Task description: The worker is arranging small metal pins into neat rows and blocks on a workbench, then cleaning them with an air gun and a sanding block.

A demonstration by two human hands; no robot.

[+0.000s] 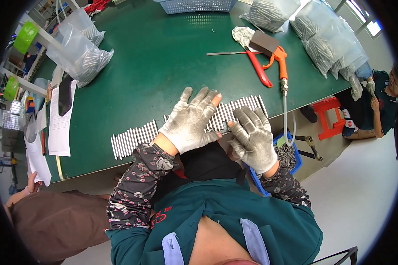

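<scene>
Side by side along the near edge of the green table lies a long row of slim metal rods [134, 139]. My left hand [191, 118], in a soiled whitish glove with some bare fingertips, rests palm down over the middle of the row. Its fingers are stretched out and hide several rods. At the right part of the row, my right hand [254, 140] wears a similar glove. Its fingers are extended, with the tips at the lower ends of the rods. Neither hand grips anything that I can see.
An orange air gun [281, 62], a red-handled file [257, 68] and a dark block [264, 43] lie beyond the rods. Bags of rods [320, 42] stand at both far sides. A blue bin [297, 161] sits below right. People are at left and right.
</scene>
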